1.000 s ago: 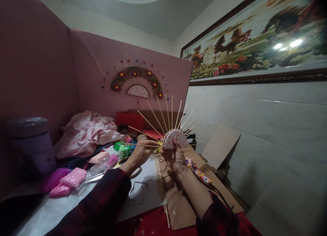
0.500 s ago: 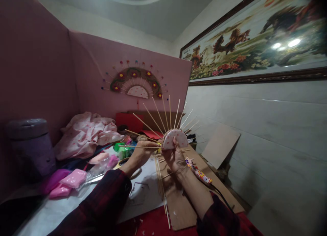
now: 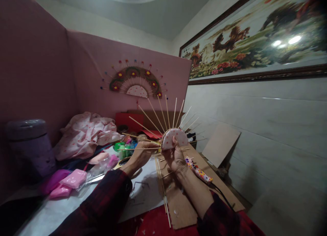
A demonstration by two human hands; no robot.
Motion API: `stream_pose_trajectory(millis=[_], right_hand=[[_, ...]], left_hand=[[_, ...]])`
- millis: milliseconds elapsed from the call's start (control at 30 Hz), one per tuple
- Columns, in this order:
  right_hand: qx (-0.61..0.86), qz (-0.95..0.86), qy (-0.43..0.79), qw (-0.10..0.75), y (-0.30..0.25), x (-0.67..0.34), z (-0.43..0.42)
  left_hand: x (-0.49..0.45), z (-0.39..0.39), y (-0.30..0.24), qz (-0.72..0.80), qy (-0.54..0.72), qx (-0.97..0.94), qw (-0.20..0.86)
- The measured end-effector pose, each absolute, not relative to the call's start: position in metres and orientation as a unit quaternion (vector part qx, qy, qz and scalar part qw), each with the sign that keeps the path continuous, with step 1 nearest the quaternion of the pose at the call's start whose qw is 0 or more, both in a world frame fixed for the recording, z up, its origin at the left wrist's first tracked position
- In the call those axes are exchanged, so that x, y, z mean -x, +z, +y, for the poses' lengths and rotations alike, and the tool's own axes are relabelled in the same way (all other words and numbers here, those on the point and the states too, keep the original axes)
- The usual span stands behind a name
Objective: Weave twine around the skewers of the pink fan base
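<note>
My right hand (image 3: 175, 157) is raised above the table and closed on a pink dotted half-disc (image 3: 175, 138). Several thin wooden sticks (image 3: 155, 116) fan out from the top of that disc. My left hand (image 3: 141, 153) pinches the lowest stick on the left (image 3: 135, 149), which lies almost level and meets the disc's left edge. Both sleeves are dark red plaid.
Loose sticks (image 3: 161, 185) lie on brown cardboard (image 3: 184, 198) under my hands, with a spotted tool (image 3: 200, 173) beside them. Pink clay packets (image 3: 74, 178), a pink cloth (image 3: 87, 132) and a purple pot (image 3: 30, 144) stand at left. A finished fan (image 3: 136, 82) hangs on the pink board.
The fan piece has tilted slightly and its sticks have shifted a little. My left hand still pinches the lowest stick, which now lies a bit lower and more level.
</note>
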State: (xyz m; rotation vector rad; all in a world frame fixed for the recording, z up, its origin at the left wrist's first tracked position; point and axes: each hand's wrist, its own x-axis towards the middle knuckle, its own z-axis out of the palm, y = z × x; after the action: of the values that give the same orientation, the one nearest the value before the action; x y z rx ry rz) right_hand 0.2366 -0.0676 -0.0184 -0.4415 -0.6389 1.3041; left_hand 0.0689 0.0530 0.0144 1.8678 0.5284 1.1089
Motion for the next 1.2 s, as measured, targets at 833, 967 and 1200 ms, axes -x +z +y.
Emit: stream_pose_trajectory(millis=[833,967,1200], right_hand=[[0.189,-0.25,0.572,0.758,0.017,-0.204,0.004],[0.185,-0.253,0.577,0.754,0.015,-0.203,0.005],[0.194,-0.257,0.58,0.749,0.012,-0.212,0.008]], left_hand=[[-0.072,0.04,0.027,0.243,0.451,-0.697,0.502],[-0.072,0.038,0.029,0.246,0.439,-0.704,0.501],[-0.072,0.042,0.025,0.247,0.431,-0.702,0.51]])
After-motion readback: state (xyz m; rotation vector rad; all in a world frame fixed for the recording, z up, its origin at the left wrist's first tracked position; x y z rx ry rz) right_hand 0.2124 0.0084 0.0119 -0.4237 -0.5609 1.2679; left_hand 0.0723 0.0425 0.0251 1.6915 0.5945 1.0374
